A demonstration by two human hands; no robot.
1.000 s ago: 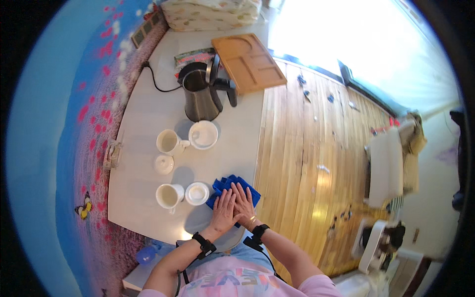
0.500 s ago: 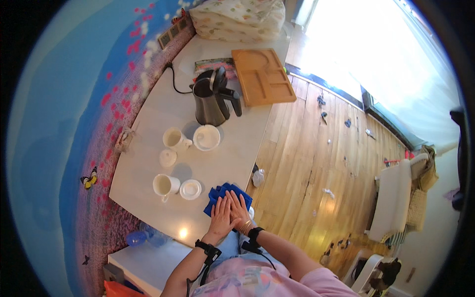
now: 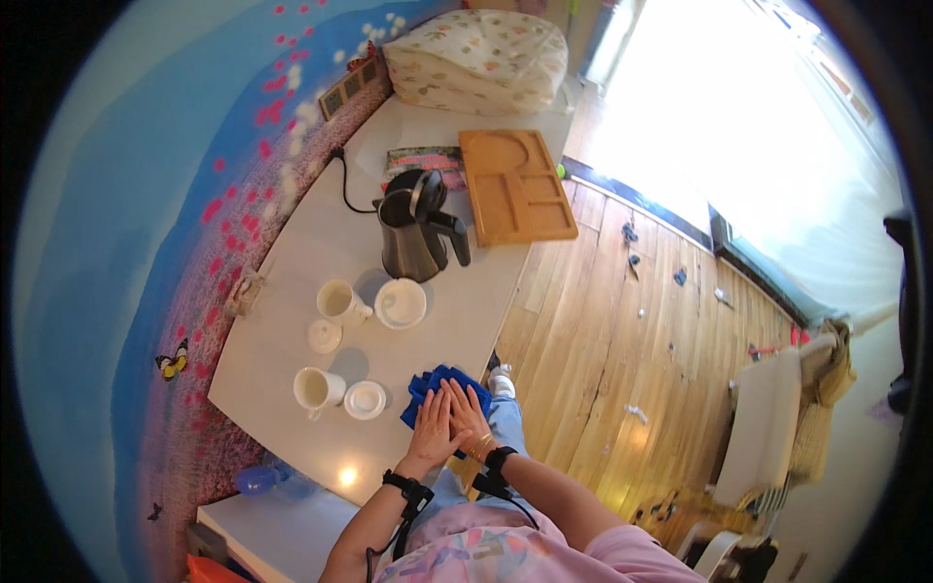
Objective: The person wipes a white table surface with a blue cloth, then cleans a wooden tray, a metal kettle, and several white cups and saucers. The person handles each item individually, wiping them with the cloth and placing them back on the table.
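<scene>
A folded blue cloth [image 3: 420, 394] lies at the table's near right edge. My left hand [image 3: 430, 433] rests flat on it, fingers stretched forward. Beside it, my right hand [image 3: 470, 420] also lies flat on the cloth, its thumb side touching the left hand. Left of the cloth stand a white mug [image 3: 313, 391] and a round white lid [image 3: 365, 400]. Farther off are a second white mug [image 3: 337, 299], a smaller white lid [image 3: 325, 336] and a round white dish or lid [image 3: 401, 303].
Behind the mugs stands a metal kettle [image 3: 408, 243] with a black handle. A wooden compartment tray [image 3: 496, 229] lies at the table's right edge, and a patterned cloth cover [image 3: 476, 63] sits at the far end. A pale chair [image 3: 763, 408] and small scattered items are on the wooden floor [image 3: 573, 340].
The view has tilted slightly, so the table things sit lower in it. My leg and white shoe now show past the table edge. Both hands remain on the cloth.
</scene>
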